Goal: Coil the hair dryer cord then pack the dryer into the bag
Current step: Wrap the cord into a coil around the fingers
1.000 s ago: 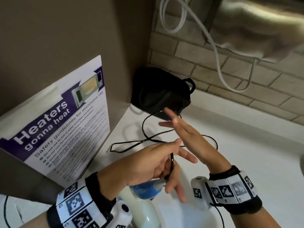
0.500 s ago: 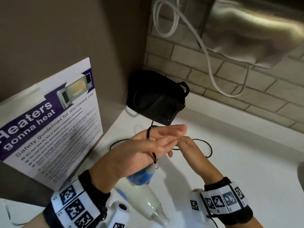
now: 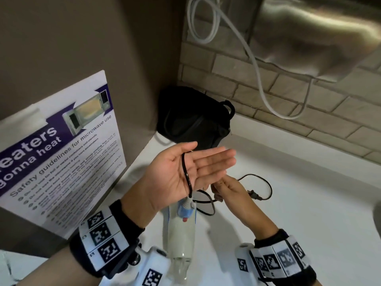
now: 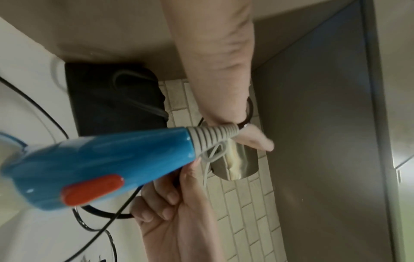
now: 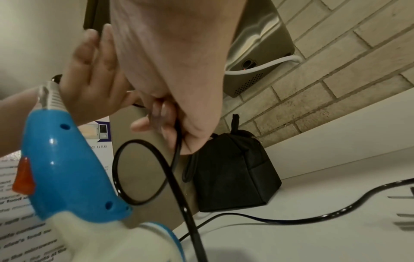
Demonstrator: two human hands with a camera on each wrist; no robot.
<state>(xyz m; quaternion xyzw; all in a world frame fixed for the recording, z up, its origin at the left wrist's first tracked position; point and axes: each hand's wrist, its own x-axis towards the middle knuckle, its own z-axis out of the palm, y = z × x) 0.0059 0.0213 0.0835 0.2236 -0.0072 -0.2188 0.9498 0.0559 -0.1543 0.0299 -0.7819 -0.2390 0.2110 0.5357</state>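
Note:
My left hand (image 3: pixel 191 168) is held palm up above the counter with its fingers straight. The black cord (image 3: pixel 186 176) runs across the palm and round the back of the hand. The hair dryer (image 3: pixel 183 226), white with a blue handle (image 4: pixel 100 159) and a red switch, hangs from that cord below my left wrist. My right hand (image 3: pixel 224 188) is just under the left fingers and pinches the cord (image 5: pixel 177 186). The rest of the cord and the plug (image 3: pixel 254 195) lie on the counter to the right. The black bag (image 3: pixel 195 118) stands in the back corner.
A microwave safety poster (image 3: pixel 59 153) leans against the left wall. On the brick wall behind hang a steel appliance (image 3: pixel 319 38) and a looping white hose (image 3: pixel 253 58). The white counter (image 3: pixel 309 203) stretches to the right.
My left hand has turned palm up and flattened, with the cord now across it. My right hand has dropped under the left fingers and taken the cord. The dryer has swung lower.

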